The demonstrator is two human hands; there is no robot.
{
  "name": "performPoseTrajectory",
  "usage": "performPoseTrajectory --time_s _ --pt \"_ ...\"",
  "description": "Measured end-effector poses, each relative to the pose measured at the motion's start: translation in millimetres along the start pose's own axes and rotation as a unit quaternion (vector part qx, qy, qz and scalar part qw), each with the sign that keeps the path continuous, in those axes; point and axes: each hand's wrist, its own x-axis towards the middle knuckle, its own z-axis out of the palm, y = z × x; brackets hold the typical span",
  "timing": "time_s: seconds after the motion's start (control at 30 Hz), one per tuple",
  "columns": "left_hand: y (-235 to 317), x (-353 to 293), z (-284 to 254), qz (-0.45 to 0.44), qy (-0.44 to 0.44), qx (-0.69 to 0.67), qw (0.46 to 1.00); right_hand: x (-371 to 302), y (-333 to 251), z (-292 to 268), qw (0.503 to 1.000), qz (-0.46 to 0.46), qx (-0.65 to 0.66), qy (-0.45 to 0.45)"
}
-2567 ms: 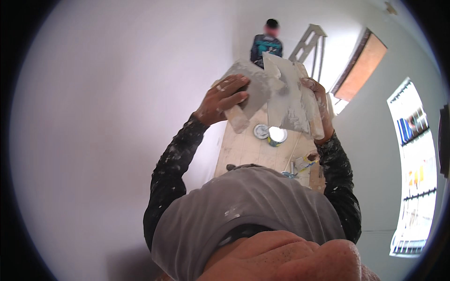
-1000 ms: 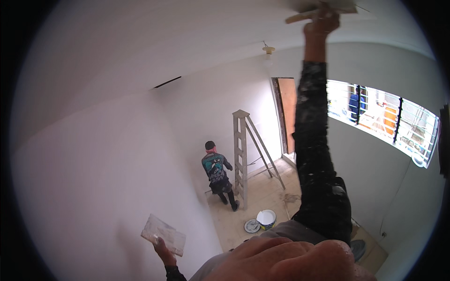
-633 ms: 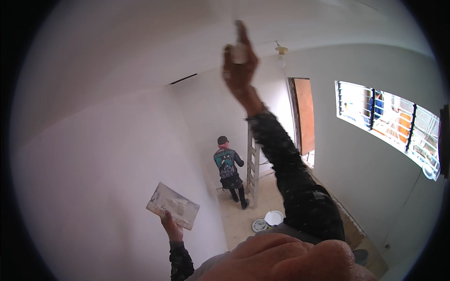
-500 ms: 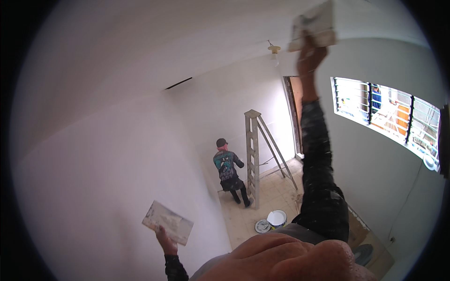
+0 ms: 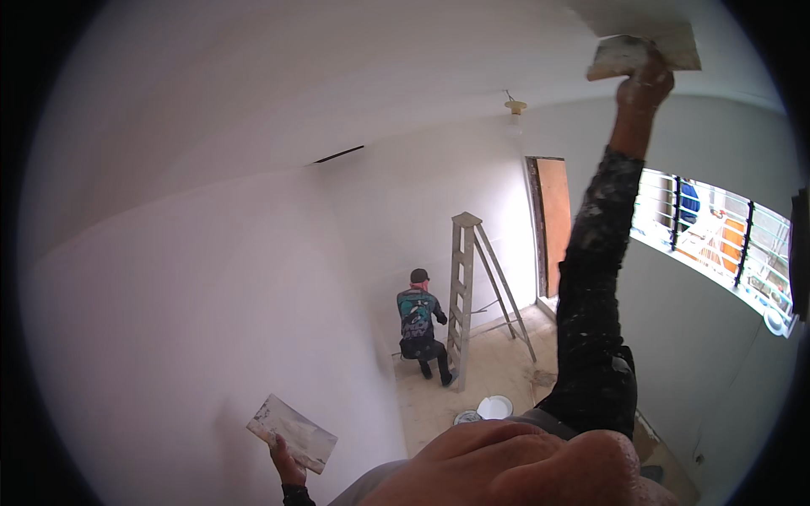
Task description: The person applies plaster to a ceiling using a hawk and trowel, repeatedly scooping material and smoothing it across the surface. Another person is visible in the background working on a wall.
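Raised high at the upper right, my right hand is closed on a flat rectangular plastering trowel, its blade against or close to the white ceiling. The dark, paint-spotted sleeve stretches up from below. Low on the left, my left hand grips a second flat rectangular trowel by its lower edge. Pale smears of filler mark this blade, which is tilted and in front of the white wall. The fingers under both blades are partly hidden.
A stepladder stands on the floor ahead, with a co-worker crouching to its left. Below me sits a bucket of white material. A bulb holder hangs from the ceiling. On the right are an orange-brown door and a louvred window.
My right hand has moved rightward and slightly down in the view with its trowel. My left hand and trowel sit a little lower. The room has shifted slightly in view; the co-worker crouches lower.
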Motion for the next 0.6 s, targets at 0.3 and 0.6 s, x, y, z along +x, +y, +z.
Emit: performPoseTrajectory --time_s 0.3,0.6 --pt "3 -14 57 0.032 -0.054 -0.089 0.994 -152 -219 245 0.982 -0.023 -0.162 0.092" --pt "29 -28 130 0.064 -0.108 -0.083 0.989 -165 -217 132 0.987 -0.106 0.071 -0.1"
